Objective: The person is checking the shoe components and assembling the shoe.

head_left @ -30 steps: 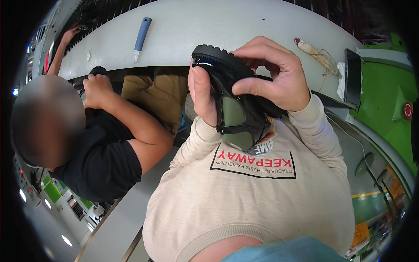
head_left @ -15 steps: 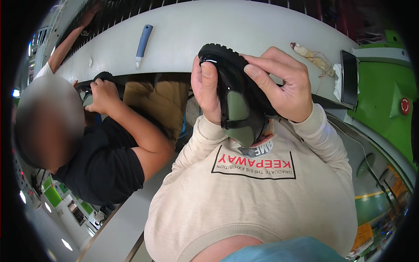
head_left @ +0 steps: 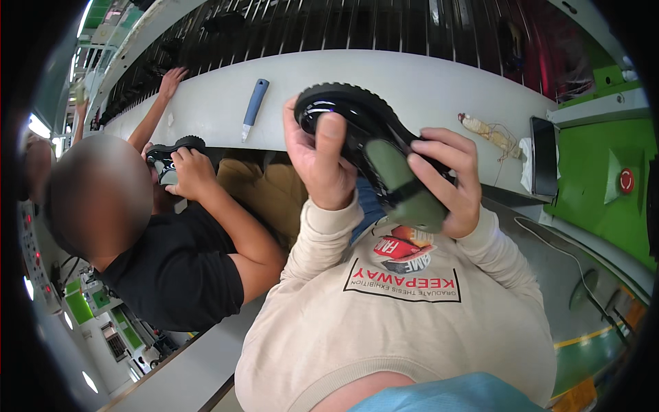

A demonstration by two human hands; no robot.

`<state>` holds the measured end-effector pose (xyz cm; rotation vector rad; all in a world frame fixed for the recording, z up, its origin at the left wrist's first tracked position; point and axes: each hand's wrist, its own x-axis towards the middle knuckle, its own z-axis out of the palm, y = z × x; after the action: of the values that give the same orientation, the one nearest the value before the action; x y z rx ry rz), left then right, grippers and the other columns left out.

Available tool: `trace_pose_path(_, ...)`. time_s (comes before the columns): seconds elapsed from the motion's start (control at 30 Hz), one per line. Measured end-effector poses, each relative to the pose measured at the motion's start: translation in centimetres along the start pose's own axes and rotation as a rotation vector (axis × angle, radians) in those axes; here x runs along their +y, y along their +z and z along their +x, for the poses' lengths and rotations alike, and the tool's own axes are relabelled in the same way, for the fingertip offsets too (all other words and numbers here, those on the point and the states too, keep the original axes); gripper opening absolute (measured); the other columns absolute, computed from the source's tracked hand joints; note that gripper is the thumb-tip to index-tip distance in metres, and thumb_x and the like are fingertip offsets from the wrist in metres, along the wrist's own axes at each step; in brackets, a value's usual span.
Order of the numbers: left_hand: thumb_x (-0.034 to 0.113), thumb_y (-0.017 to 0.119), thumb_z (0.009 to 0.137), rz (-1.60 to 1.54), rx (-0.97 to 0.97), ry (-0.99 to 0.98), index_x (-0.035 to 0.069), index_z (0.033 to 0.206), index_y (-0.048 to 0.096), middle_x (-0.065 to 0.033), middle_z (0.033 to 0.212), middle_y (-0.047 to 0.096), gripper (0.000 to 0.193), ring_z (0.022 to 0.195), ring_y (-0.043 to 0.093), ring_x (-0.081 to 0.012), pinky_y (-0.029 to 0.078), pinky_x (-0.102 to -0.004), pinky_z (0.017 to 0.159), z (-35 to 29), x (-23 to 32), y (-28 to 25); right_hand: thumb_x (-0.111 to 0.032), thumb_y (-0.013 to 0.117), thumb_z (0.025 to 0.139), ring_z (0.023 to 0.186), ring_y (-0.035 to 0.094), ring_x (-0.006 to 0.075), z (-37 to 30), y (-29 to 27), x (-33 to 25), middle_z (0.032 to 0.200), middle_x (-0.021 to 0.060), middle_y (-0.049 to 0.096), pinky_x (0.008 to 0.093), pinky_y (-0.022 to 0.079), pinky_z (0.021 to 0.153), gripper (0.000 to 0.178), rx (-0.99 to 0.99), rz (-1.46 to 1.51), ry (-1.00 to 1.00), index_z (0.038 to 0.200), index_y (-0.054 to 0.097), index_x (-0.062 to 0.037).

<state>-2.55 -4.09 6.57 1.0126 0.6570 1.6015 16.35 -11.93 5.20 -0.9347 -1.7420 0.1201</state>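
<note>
Between my two hands, above the near edge of the white table, is a glossy black shoe (head_left: 350, 134) with olive-green panels and a thick ridged black sole. My left hand (head_left: 320, 158) grips the toe end, its thumb lying on the shiny upper and its fingers behind the sole. Around the heel end, my right hand (head_left: 449, 180) wraps its fingers over the sole side. The shoe slants, toe up to the left and heel down to the right. A blue-handled knife (head_left: 255, 110) with a short pale blade lies on the table beyond my left hand.
To my left a person in a black shirt (head_left: 185, 268) holds a similar shoe (head_left: 163, 161). Slatted conveyor rollers (head_left: 329, 27) run behind the table (head_left: 371, 65). At right lie a thread-wound spool (head_left: 489, 134), a dark phone (head_left: 544, 156) and a green machine with a red button (head_left: 626, 180).
The shoe has turned so its side faces up more and its heel swings right. My right hand has shifted from near the toe down to the heel. The view has tilted slightly.
</note>
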Motion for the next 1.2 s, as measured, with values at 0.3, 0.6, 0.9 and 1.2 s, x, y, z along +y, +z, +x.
trace_pose_path(0.3,0.005,0.077,0.101,0.333,-0.336,0.087,-0.004,0.119,0.068,-0.0211,0.105,0.082,0.022,0.098,0.078,-0.0214,0.063,-0.0338,0.091,2.9,2.6,1.1,-0.029,0.093,0.077,0.110,0.067,0.0344,0.1,-1.8,0.3,0.128,0.0121,0.074,0.0543,0.052,0.098,0.059,0.013,-0.075,-0.023,0.131,0.078,-0.0106)
trace_pose_path(0.6,0.017,0.066,0.110,0.509,-0.311,-0.103,-0.001,0.136,0.065,-0.0144,0.134,0.072,0.031,0.129,0.065,-0.0237,0.053,-0.0348,0.106,1.6,-4.2,-2.0,-0.031,0.096,0.076,0.076,0.067,0.0297,6.4,-7.0,1.9,0.100,0.0090,0.080,0.0416,0.053,0.078,0.046,-0.173,-0.131,0.093,0.113,0.080,-0.0085)
trace_pose_path(0.9,0.029,0.106,0.070,0.763,-0.553,0.197,0.000,0.149,0.059,-0.0210,0.139,0.070,0.096,0.127,0.072,-0.0311,0.058,-0.0410,0.106,1.7,-0.9,3.2,-0.036,0.089,0.084,0.087,0.074,0.0282,11.7,-5.4,4.9,0.093,0.0066,0.077,0.0381,0.056,0.084,0.037,-0.554,-0.145,-0.197,0.110,0.079,-0.0106)
trace_pose_path(1.2,0.030,0.102,0.079,0.959,-0.526,0.288,-0.005,0.125,0.072,-0.0203,0.106,0.081,0.064,0.095,0.083,-0.0312,0.064,-0.0365,0.084,3.1,1.5,2.0,-0.072,0.018,0.114,0.140,0.064,0.0274,7.4,1.0,8.1,0.147,0.0224,0.068,0.0429,0.049,0.122,0.093,-0.026,1.096,0.564,0.163,0.047,0.0017)
